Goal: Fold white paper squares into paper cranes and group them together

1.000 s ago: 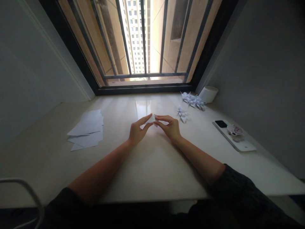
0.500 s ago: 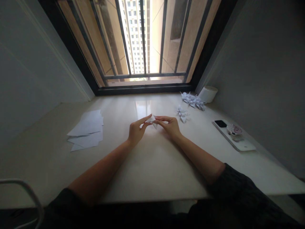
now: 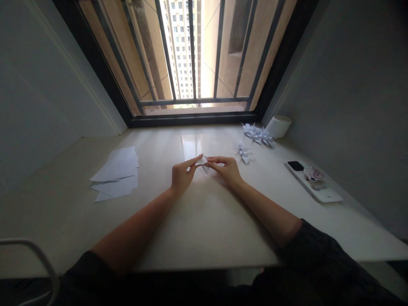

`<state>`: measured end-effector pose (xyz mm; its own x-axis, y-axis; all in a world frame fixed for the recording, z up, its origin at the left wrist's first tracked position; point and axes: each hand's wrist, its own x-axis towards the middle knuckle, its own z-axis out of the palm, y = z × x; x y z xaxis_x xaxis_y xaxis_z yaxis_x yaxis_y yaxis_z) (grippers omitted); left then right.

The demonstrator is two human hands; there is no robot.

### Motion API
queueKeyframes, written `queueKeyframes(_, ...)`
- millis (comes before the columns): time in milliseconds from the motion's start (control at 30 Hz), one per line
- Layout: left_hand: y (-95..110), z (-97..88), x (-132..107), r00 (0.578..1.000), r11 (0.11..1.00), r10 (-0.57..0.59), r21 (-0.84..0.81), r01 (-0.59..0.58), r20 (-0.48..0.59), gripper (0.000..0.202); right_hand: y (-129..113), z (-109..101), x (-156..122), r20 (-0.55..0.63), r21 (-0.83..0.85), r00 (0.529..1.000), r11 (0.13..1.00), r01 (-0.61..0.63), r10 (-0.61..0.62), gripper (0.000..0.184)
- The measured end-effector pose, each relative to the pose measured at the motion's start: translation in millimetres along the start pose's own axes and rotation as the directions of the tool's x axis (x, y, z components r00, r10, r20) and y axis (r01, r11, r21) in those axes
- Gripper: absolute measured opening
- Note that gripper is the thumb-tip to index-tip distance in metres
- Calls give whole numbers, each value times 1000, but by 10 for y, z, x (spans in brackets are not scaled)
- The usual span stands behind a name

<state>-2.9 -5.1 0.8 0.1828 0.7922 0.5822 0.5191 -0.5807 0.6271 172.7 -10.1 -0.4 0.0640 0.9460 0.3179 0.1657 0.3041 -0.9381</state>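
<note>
1. The counter point(image 3: 204, 229) spreads beneath your forearms, its near edge closest to your body.
2. The sheets point(image 3: 116, 168) lie overlapped toward the left edge, well apart from your hands; your left one is nearer.
3. Your left hand point(image 3: 182, 175) and right hand point(image 3: 228, 170) come together about midway between the left and right edges. Thumb and fingertips of each pinch the paper, the left from its left side, the right from its right.
4. The phone point(image 3: 331, 194) lies flat by the right edge, on your right hand's side.
5. The roll point(image 3: 279, 126) sits in the far right corner, the heap point(image 3: 259, 137) of folded pieces just beside it.
6. The smaller cluster point(image 3: 245, 154) lies near your right hand, toward the far right corner.
7. The paper point(image 3: 201, 160) sits between your fingertips, neither hand nearer. Its visible length runs far to near, the lower tip pointing at the near edge; your fingers cover part of it.
</note>
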Motion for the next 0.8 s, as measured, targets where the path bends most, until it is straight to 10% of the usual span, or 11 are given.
queueKeyframes(800,74,9,-5,999,994,26,102,-23,-23,36,-10,-13,-19,-53,-170,992,980,108,-119,19)
